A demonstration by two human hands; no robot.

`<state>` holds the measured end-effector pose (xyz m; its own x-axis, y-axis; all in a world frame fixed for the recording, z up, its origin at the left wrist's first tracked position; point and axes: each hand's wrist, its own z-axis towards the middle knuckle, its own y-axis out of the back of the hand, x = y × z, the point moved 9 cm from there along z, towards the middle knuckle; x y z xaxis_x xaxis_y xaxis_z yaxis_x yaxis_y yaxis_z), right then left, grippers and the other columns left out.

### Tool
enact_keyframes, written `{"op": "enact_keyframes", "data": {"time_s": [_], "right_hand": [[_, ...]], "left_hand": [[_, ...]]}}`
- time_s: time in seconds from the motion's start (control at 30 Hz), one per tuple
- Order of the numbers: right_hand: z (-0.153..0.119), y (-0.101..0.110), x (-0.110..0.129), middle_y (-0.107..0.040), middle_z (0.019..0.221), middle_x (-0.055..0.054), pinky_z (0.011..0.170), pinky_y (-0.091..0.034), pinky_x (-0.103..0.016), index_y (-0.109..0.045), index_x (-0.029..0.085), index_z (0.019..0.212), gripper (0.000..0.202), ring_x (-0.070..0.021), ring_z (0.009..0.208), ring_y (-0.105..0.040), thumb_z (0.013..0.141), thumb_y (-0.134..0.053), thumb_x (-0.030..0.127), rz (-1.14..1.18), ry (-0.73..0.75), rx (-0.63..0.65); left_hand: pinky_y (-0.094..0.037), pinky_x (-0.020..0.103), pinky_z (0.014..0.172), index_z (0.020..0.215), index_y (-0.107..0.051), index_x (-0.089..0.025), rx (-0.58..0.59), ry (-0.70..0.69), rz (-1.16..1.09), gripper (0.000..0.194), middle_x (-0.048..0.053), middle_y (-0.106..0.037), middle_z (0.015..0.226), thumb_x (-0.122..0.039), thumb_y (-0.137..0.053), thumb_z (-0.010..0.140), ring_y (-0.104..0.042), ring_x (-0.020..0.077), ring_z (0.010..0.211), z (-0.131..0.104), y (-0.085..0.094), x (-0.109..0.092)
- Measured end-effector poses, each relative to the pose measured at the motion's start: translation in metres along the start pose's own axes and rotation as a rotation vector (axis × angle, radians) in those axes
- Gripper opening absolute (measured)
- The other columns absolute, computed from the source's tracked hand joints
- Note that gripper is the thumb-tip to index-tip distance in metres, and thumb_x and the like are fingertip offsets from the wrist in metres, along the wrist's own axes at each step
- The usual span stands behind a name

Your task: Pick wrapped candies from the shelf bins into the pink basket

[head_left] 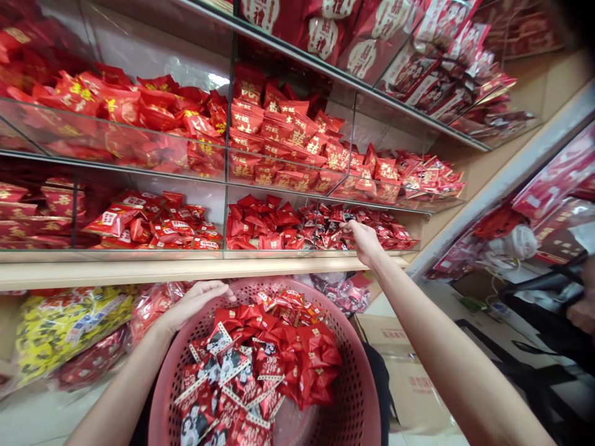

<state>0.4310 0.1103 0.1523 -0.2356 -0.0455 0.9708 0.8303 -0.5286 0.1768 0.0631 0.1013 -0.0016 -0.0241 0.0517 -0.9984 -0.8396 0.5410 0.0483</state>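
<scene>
A round pink plastic basket (pixel 365 371) with a perforated wall sits in front of me. Inside are plain red wrapped candies (pixel 318 356), and red packets with black-and-white figures and dotted edges (pixel 232 365). My left hand (pixel 202 300) is at the basket's far left rim, fingers bent over the edge. On the lower shelf, my right hand (pixel 362 240) reaches over the clear front strip into a compartment of small red-and-dark wrapped candies (pixel 332 223). Its fingers are closed together at the pile; what lies between them is hidden.
Clear dividers split the shelves, which hold red packets with gold characters (pixel 283 139) and larger gift bags (pixel 362 37) above. Below the wooden ledge (pixel 116 269) lies a yellow bag (pixel 69 328). Cardboard boxes (pixel 421 396) stand right, near a black chair-like frame (pixel 511 365).
</scene>
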Motion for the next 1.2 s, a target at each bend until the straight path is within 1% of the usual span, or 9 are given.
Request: {"op": "enact_keyframes", "data": {"time_s": [0.13, 0.27, 0.53, 0.7, 0.77, 0.9, 0.97, 1.1, 1.2], "right_hand": [[-0.024, 0.002, 0.012, -0.064, 0.08, -0.004, 0.044, -0.034, -0.017, -0.05, 0.016, 0.055, 0.005, -0.0057, 0.052, -0.042, 0.058, -0.049, 0.019, 0.296, 0.022, 0.075], [-0.059, -0.008, 0.013, -0.065, 0.073, -0.002, 0.042, -0.032, -0.017, -0.05, 0.016, 0.056, 0.006, -0.0045, 0.047, -0.038, 0.059, -0.055, 0.018, 0.431, -0.004, 0.197], [-0.15, -0.069, 0.002, -0.065, 0.08, 0.0, 0.039, -0.026, -0.018, -0.047, 0.016, 0.056, 0.013, -0.002, 0.039, -0.037, 0.067, -0.053, 0.016, 0.41, -0.056, 0.521], [-0.195, -0.106, -0.009, -0.062, 0.081, -0.001, 0.041, -0.031, -0.019, -0.05, 0.016, 0.06, 0.015, -0.002, 0.04, -0.04, 0.072, -0.055, 0.02, 0.272, 0.015, 0.698], [-0.203, -0.114, -0.015, -0.061, 0.077, 0.0, 0.042, -0.032, -0.019, -0.051, 0.016, 0.062, 0.016, -0.0027, 0.041, -0.041, 0.073, -0.059, 0.026, 0.244, 0.024, 0.716], [-0.206, -0.121, -0.034, -0.049, 0.051, 0.005, 0.043, -0.032, -0.02, -0.056, 0.016, 0.068, 0.023, -0.0054, 0.041, -0.039, 0.077, -0.059, 0.038, 0.176, 0.006, 0.71], [-0.206, -0.123, -0.044, -0.045, 0.048, 0.006, 0.044, -0.033, -0.02, -0.059, 0.016, 0.073, 0.025, -0.0062, 0.041, -0.04, 0.077, -0.059, 0.041, 0.156, -0.009, 0.71], [-0.207, -0.122, -0.052, -0.057, 0.066, 0.001, 0.05, -0.039, -0.022, -0.063, 0.018, 0.084, 0.026, -0.0088, 0.053, -0.048, 0.075, -0.061, 0.042, 0.121, 0.008, 0.709], [-0.209, -0.116, -0.04, -0.063, 0.09, -0.003, 0.074, -0.045, -0.029, -0.065, 0.021, 0.09, 0.021, -0.0141, 0.079, -0.056, 0.076, -0.062, 0.036, 0.033, 0.156, 0.69]], "left_hand": [[-0.042, 0.031, 0.087, 0.082, -0.069, -0.016, 0.002, 0.005, -0.015, 0.025, 0.006, -0.07, 0.088, -0.037, -0.055, 0.08, -0.061, 0.0188, 0.086, 0.0, 0.0, 0.001], [-0.043, 0.031, 0.086, 0.08, -0.069, -0.016, 0.003, 0.002, -0.025, 0.025, 0.006, -0.07, 0.088, -0.037, -0.055, 0.08, -0.062, 0.0185, 0.085, 0.001, -0.001, 0.0], [-0.043, 0.033, 0.088, 0.081, -0.07, -0.016, 0.004, -0.019, -0.008, 0.028, 0.007, -0.07, 0.089, -0.038, -0.054, 0.08, -0.062, 0.0194, 0.086, 0.0, -0.003, -0.001], [-0.044, 0.033, 0.086, 0.082, -0.069, -0.015, 0.001, 0.002, -0.019, 0.028, 0.007, -0.07, 0.089, -0.039, -0.054, 0.08, -0.062, 0.0195, 0.085, 0.001, -0.001, 0.006], [-0.044, 0.033, 0.086, 0.082, -0.069, -0.016, -0.006, 0.007, -0.013, 0.028, 0.007, -0.07, 0.089, -0.039, -0.054, 0.08, -0.062, 0.0194, 0.086, 0.001, 0.0, 0.006], [-0.044, 0.034, 0.086, 0.084, -0.07, -0.015, -0.01, 0.017, -0.034, 0.029, 0.008, -0.071, 0.088, -0.04, -0.056, 0.079, -0.062, 0.0195, 0.084, 0.0, -0.001, 0.004], [-0.044, 0.034, 0.086, 0.084, -0.07, -0.015, -0.01, 0.018, -0.046, 0.028, 0.007, -0.071, 0.087, -0.04, -0.057, 0.078, -0.062, 0.0192, 0.083, 0.0, -0.002, 0.002], [-0.044, 0.034, 0.086, 0.082, -0.07, -0.015, -0.014, 0.017, -0.05, 0.027, 0.008, -0.071, 0.088, -0.039, -0.057, 0.078, -0.062, 0.0196, 0.085, 0.0, -0.002, 0.001], [-0.044, 0.034, 0.087, 0.08, -0.069, -0.015, -0.019, 0.015, -0.045, 0.027, 0.008, -0.071, 0.088, -0.039, -0.057, 0.078, -0.063, 0.0204, 0.086, 0.0, -0.002, 0.003]]}}
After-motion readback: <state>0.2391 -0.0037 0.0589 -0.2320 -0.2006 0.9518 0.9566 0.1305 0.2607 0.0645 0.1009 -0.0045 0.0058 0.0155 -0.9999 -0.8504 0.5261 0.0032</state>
